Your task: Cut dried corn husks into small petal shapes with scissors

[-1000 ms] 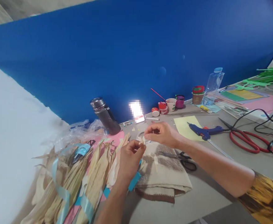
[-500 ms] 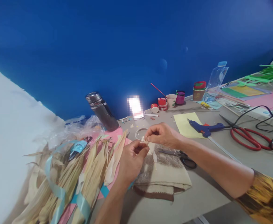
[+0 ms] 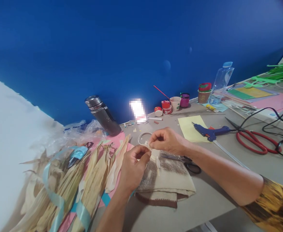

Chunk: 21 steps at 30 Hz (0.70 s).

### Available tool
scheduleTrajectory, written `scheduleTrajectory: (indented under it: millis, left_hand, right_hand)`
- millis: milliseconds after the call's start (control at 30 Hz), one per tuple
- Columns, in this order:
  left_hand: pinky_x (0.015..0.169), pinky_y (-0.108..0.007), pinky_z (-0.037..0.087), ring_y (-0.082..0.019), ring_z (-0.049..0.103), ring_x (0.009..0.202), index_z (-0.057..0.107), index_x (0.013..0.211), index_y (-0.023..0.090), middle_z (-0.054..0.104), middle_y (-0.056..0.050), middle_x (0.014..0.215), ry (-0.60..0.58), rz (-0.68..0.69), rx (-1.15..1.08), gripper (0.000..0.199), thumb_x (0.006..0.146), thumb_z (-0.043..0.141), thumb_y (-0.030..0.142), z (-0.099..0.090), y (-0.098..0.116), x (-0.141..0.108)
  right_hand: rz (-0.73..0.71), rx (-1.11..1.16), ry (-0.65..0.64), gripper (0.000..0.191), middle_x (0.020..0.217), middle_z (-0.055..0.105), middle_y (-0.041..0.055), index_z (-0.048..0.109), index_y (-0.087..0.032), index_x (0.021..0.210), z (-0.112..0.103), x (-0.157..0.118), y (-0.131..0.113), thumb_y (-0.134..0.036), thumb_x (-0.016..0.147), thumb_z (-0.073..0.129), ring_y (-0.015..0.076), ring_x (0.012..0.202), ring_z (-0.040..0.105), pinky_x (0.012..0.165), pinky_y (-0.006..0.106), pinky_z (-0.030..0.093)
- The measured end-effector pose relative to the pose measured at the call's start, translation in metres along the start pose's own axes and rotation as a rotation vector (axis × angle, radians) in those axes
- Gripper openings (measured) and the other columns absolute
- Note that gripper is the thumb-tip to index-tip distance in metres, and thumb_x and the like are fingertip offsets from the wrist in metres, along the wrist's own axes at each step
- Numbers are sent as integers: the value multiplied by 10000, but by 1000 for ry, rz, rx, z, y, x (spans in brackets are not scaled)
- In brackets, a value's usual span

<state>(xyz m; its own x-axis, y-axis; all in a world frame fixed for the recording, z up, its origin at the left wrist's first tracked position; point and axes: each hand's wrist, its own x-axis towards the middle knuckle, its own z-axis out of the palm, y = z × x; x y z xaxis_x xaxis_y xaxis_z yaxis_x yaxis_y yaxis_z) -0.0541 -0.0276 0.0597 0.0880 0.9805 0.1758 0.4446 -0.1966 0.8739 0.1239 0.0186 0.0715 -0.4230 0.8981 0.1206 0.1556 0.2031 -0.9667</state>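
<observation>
My left hand (image 3: 135, 164) and my right hand (image 3: 167, 140) meet above a folded beige and brown cloth (image 3: 168, 180). Both are closed in a pinch on a small pale piece between the fingertips, too small to make out well. Just behind the fingers lies a whitish ring (image 3: 141, 138), perhaps a roll of tape. Black-handled scissors (image 3: 192, 166) rest on the cloth under my right forearm, their blades partly in view. A thin pale scrap (image 3: 158, 162) lies on the cloth.
Dried husks (image 3: 95, 177) and light blue ribbon (image 3: 51, 185) cover the left side. A dark flask (image 3: 104, 117) leans behind them. On the right are a blue glue gun (image 3: 211, 131), red-handled scissors (image 3: 255, 141), a bottle (image 3: 220, 85) and paint pots (image 3: 167, 108).
The whole view has shifted slightly, with objects now a little further left. Both hands stay together in nearly the same pinch, with small finger movements.
</observation>
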Motion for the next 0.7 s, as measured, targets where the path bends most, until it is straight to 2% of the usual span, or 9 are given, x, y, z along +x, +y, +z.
scheduleTrajectory:
  millis: [267, 467, 700]
  left_hand:
    - [580, -239, 414, -137, 535, 597, 647, 669, 180, 613, 5, 624, 5, -46, -65, 141, 745, 645, 299, 0, 4, 0]
    - [580, -240, 419, -139, 537, 596, 645, 682, 179, 596, 9, 612, 26, -73, -90, 143, 724, 657, 315, 1, 8, 1]
    - [584, -234, 413, -131, 551, 596, 647, 659, 178, 603, 16, 604, -10, -107, -120, 150, 737, 657, 306, 2, 6, 1]
  right_hand:
    - [-11, 7, -12, 87, 597, 530, -49, 655, -140, 706, -1, 0, 0, -216, 718, 615, 77, 548, 394, 502, 199, 311]
    - [4, 30, -3, 113, 619, 553, -43, 674, -145, 747, 1, -1, 0, -176, 692, 580, 84, 551, 413, 505, 204, 317]
    - [31, 24, 1, 99, 589, 539, -43, 660, -150, 685, -1, -1, -2, -227, 702, 600, 88, 549, 410, 505, 217, 303]
